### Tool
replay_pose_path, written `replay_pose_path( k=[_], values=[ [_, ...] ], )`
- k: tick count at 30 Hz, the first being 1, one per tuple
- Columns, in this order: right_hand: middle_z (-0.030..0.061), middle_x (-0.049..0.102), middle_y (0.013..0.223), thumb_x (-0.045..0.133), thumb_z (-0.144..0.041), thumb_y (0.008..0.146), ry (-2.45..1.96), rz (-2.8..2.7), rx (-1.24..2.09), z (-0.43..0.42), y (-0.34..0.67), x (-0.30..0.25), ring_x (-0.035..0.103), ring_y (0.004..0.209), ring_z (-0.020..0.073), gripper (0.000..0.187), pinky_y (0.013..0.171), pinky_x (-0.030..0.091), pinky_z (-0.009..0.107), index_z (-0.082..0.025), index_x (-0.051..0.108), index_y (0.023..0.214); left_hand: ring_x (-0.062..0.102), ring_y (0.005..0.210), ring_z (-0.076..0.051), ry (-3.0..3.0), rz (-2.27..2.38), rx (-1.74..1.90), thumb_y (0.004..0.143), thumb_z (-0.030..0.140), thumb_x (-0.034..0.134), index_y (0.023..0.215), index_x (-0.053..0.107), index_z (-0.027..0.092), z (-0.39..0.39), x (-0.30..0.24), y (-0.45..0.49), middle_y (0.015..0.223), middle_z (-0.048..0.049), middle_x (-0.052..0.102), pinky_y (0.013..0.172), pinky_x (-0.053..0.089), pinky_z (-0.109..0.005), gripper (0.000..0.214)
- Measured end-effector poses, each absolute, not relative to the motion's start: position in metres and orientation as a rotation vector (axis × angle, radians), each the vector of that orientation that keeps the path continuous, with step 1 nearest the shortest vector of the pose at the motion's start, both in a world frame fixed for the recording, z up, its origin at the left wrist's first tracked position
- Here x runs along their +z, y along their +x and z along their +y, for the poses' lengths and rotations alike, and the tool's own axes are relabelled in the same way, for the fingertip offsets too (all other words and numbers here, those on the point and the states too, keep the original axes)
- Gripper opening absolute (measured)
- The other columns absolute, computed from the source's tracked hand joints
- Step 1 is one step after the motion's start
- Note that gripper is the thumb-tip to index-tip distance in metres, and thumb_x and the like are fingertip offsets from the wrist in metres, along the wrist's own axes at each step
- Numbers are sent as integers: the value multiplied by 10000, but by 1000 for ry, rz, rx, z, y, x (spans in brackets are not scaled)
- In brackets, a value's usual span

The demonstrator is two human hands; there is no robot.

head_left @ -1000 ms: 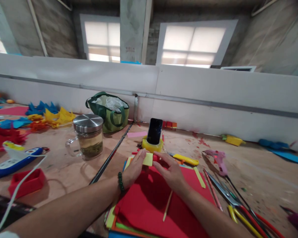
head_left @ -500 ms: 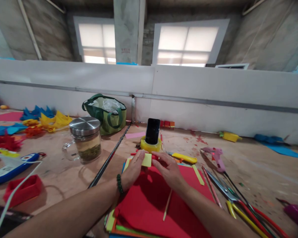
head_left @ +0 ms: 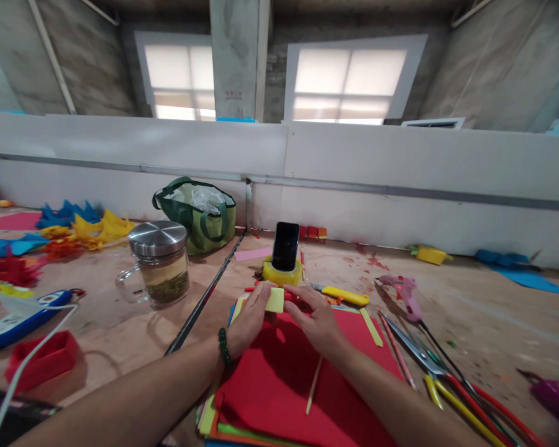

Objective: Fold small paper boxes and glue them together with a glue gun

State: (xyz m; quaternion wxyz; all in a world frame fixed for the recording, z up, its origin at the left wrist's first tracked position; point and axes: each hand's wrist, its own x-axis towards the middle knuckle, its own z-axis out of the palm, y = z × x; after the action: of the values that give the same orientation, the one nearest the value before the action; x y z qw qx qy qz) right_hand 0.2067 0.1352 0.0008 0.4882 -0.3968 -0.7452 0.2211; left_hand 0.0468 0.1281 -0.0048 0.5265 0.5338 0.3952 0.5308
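Where windows (head_left: 349,77) glow, cluttered worktable (head_left: 489,323) (bare concrete walls)

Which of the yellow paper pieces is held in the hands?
The small yellow square, pinched between the left hand and right hand above the red sheet. The yellow strip lies untouched to the right.

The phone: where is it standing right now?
In the head view, the phone stands upright in a yellow holder at table centre, just beyond both hands.

Craft workshop: bare concrete walls, coloured paper sheets (head_left: 279,379), glue gun (head_left: 403,293), scissors (head_left: 426,366)
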Motion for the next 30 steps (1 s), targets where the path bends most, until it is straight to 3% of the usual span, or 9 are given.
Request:
replay_pose_path(
  k=[8,19,26,30],
  values=[
    [42,696,1047,538,-307,915,-937,-1806,564,134,207,5,624,1001,204,250,927,473,378,-279,704,1100,540,673,-158,1345,993,1284,877,670,384,999,552,172,126,-4,47,801,-31,588,616,448,-266,539],
    [62,691,1013,580,-311,893,-941,-1810,512,138,207,-2,624,959,207,253,890,486,375,-227,703,1098,548,724,-152,1394,989,1305,887,661,385,989,564,171,127,-6,48,844,-30,585,655,458,-264,532],
    [115,629,1208,561,-306,882,-983,-1870,512,129,208,1,604,1069,234,462,931,497,406,-202,538,1331,509,599,-136,1121,894,1260,839,692,455,1037,543,156,131,-10,49,726,-9,559,561,406,-248,578],
    [145,616,1241,581,-322,861,-994,-1912,534,129,210,-1,629,1035,245,515,902,522,410,-168,511,1348,447,550,-117,1080,898,1247,842,674,470,1061,547,147,135,-8,47,724,-11,553,514,365,-230,576]
  ],
)
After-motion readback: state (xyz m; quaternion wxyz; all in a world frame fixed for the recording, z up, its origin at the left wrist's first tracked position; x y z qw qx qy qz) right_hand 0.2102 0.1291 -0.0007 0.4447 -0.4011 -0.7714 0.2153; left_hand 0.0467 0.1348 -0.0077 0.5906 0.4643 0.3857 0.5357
